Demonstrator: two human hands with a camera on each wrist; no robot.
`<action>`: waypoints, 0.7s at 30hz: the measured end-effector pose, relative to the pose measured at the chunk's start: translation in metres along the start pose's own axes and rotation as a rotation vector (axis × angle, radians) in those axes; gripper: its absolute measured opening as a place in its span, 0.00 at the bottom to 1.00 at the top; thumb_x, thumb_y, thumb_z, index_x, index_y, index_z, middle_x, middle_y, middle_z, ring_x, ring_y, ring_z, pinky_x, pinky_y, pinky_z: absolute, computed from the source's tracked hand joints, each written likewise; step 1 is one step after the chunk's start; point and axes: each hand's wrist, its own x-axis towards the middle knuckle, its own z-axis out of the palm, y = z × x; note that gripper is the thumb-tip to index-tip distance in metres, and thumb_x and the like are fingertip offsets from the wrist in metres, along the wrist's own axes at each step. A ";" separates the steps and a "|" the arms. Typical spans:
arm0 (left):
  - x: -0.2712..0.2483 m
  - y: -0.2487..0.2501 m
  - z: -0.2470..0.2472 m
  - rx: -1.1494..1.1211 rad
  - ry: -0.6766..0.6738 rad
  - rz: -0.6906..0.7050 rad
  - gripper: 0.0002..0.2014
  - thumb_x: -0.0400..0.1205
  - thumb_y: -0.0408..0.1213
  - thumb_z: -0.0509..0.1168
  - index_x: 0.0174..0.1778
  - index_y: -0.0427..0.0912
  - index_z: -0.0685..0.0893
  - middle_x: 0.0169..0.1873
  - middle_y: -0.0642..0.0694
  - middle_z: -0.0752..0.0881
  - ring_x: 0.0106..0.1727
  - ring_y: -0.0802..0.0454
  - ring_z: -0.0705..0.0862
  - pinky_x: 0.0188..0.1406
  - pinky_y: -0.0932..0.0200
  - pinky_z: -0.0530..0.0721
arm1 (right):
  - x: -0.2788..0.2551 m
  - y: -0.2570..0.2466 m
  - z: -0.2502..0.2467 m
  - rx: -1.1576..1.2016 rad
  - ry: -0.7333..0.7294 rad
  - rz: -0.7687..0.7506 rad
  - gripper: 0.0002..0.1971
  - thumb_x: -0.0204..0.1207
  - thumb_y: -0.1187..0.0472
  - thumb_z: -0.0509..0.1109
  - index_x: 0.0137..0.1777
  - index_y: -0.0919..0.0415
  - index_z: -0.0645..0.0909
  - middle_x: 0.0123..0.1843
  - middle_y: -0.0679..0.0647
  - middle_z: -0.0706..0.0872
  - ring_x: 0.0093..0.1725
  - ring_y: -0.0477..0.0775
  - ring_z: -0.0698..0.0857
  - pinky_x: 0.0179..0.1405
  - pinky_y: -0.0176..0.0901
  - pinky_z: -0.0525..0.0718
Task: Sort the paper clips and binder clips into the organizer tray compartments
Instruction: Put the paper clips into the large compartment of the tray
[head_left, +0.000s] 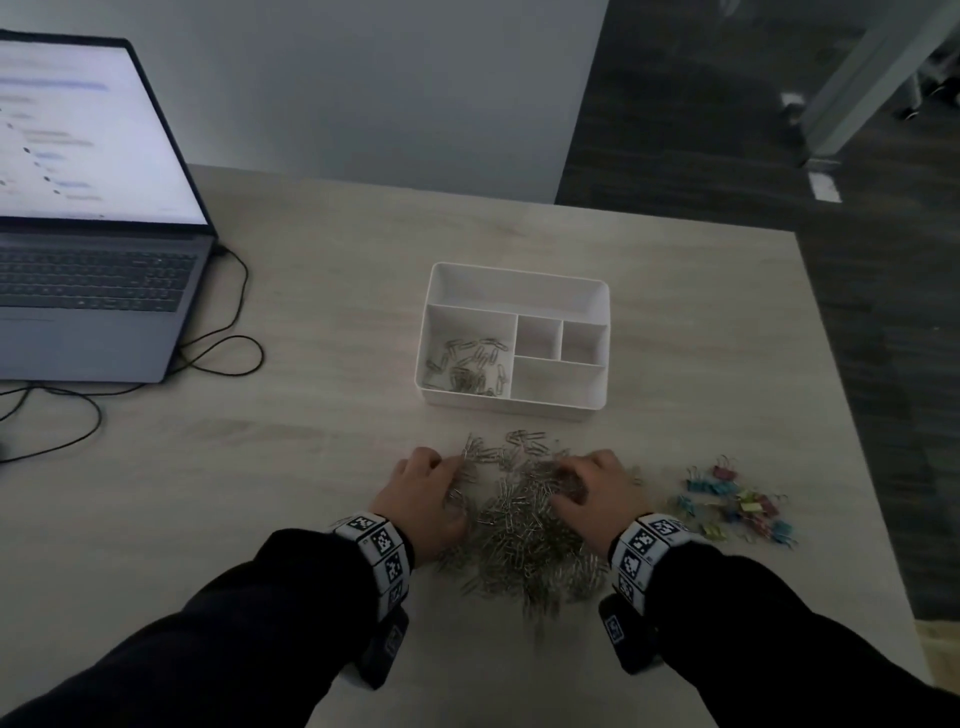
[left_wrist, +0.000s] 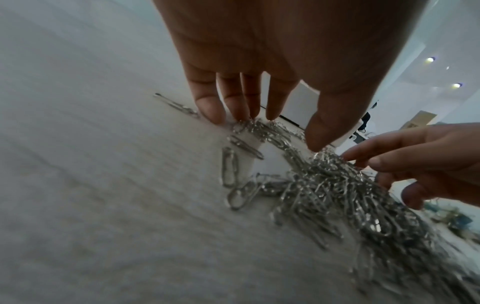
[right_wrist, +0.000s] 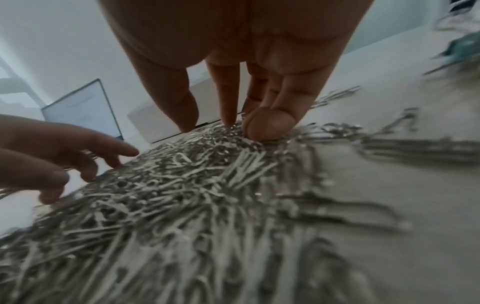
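Note:
A big heap of silver paper clips (head_left: 524, 525) lies on the table in front of me. My left hand (head_left: 447, 483) rests its straight fingertips (left_wrist: 210, 107) on the heap's left edge. My right hand (head_left: 563, 486) presses its fingertips (right_wrist: 270, 125) down into the heap's far right part; neither hand plainly holds a clip. The white organizer tray (head_left: 423, 343) stands just beyond the heap, with several paper clips (head_left: 470, 364) in its near-left compartment and its other compartments bare. Coloured binder clips (head_left: 737, 506) lie loose to the right of my right hand.
An open laptop (head_left: 93, 208) sits at the far left, its black cables (head_left: 223, 343) trailing over the table. The table's right edge (head_left: 852, 415) runs close beyond the binder clips, with dark floor past it. A few stray clips (left_wrist: 231, 164) lie left of the heap.

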 end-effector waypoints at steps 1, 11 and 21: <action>-0.001 0.000 -0.001 -0.017 0.006 0.011 0.36 0.73 0.55 0.65 0.77 0.53 0.64 0.67 0.47 0.67 0.68 0.42 0.69 0.69 0.48 0.75 | 0.001 -0.004 0.001 0.000 0.012 -0.035 0.26 0.75 0.44 0.68 0.72 0.50 0.73 0.65 0.51 0.70 0.59 0.52 0.79 0.66 0.44 0.78; -0.009 -0.011 -0.017 0.183 -0.105 -0.049 0.64 0.49 0.69 0.76 0.76 0.63 0.47 0.64 0.48 0.63 0.64 0.41 0.74 0.55 0.39 0.84 | -0.003 -0.019 -0.001 -0.248 -0.115 -0.078 0.54 0.50 0.22 0.72 0.76 0.33 0.53 0.71 0.50 0.60 0.66 0.57 0.75 0.66 0.53 0.80; 0.018 0.020 -0.004 0.078 -0.085 0.105 0.31 0.71 0.49 0.71 0.70 0.57 0.67 0.61 0.45 0.66 0.53 0.38 0.83 0.56 0.42 0.84 | 0.000 -0.030 0.024 -0.143 -0.118 -0.185 0.23 0.74 0.48 0.70 0.69 0.45 0.73 0.61 0.52 0.72 0.59 0.57 0.80 0.62 0.48 0.79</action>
